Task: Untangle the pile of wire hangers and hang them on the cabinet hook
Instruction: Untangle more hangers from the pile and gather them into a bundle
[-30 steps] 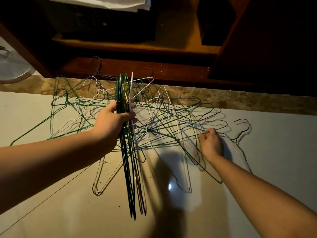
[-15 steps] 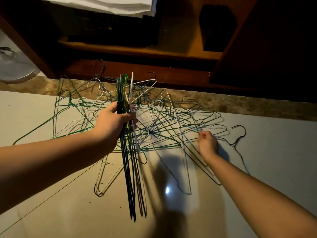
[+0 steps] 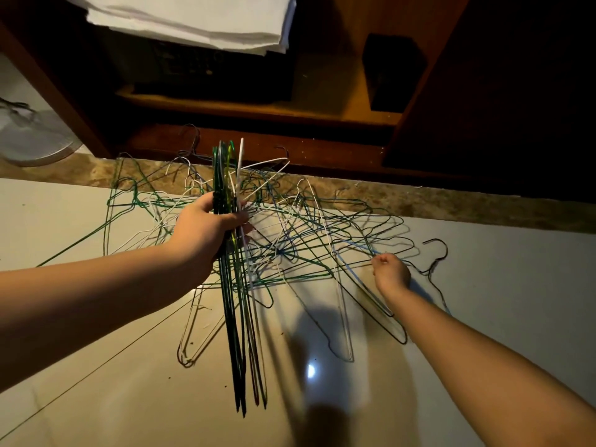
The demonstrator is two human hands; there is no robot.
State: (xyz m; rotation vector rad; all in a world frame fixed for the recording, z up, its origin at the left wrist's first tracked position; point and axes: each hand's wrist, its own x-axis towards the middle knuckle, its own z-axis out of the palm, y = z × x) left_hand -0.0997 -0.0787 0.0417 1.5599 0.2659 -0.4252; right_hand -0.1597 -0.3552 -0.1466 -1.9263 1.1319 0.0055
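Closest in, a glossy cream tiled floor (image 3: pixel 96 398) is seen, with a big head shadow and a spot of lamp glare on it. Over that, a tidy bundle of green, black and white wire hangers (image 3: pixel 238 333) is held with the lower ends pointed back at the camera and the hooks up. It's clamped near the necks by the left hand (image 3: pixel 206 227), fingers wrapped right round the wires. Nothing there has really changed over the last second, so no hanger has been added yet.

A bit further out, the right hand (image 3: pixel 390 272) is bunched up, and a strand looks to be pinched between thumb and forefinger at the right edge of the tangled pile of thin wire hangers (image 3: pixel 290 221), which is spread flat on the floor. Compared with a second ago, that hand has been nudged slightly into the pile and tightened up, so the next hanger is probably about to be teased out. Which strand is caught can't be told, tbh. A lone black wire hanger (image 3: pixel 433 262) is lying just right of that hand.

Behind the pile, a speckled brown stone strip (image 3: pixel 451 201) is crossed, then a dark wooden cabinet (image 3: pixel 258 153) with a folded white cloth (image 3: pixel 193 24) up top. No hook is visible, and most of the pile is left unsorted.
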